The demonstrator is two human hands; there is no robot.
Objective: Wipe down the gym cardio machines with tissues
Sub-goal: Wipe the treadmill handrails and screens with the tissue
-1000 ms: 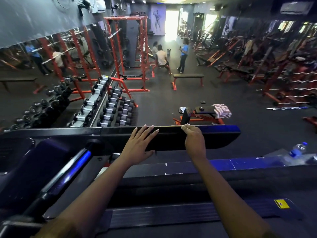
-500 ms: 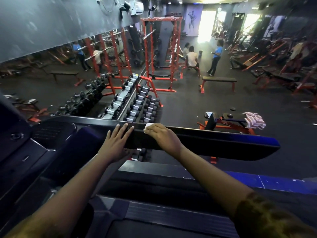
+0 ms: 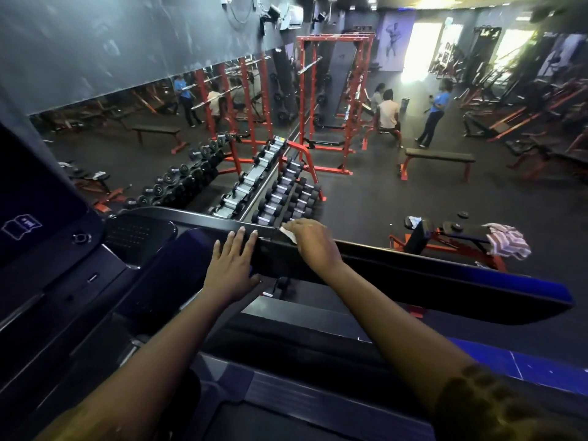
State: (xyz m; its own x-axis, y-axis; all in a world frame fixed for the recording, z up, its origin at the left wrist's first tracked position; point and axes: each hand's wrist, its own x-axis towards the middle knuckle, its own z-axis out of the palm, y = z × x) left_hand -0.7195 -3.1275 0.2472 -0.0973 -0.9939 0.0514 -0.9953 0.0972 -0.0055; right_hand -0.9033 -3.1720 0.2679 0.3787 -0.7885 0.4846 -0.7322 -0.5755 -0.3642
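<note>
Tissue (image 3: 289, 234) sits pinched under the curled fingers of the right hand (image 3: 313, 245), on the far top edge of the treadmill handrail (image 3: 413, 275). Left hand (image 3: 232, 265) lies flat, fingers straight, just beside it toward the console (image 3: 38, 202). The rail's long axis runs rightward to its blue end, so the wipe likely follows it.

The tissue (image 3: 290, 234) is white against the handrail (image 3: 413, 276), which is glossy black and turns bright blue at its right end. The treadmill's side strip (image 3: 515, 361), near right, is the same blue. The console screen (image 3: 28, 198) on the left is dark navy with a pale outlined book symbol. Farther off, the power racks (image 3: 334, 100) are red-orange, the dumbbells (image 3: 276, 198) are black with silvery handles, and the flat bench (image 3: 439, 156) has a black pad on a red frame. The towel (image 3: 509, 243) on the right is white with dark stripes. The floor (image 3: 366, 198) is charcoal and the left wall (image 3: 95, 43) slate grey. The sleeve (image 3: 496, 409) at near right is mottled brown.
</note>
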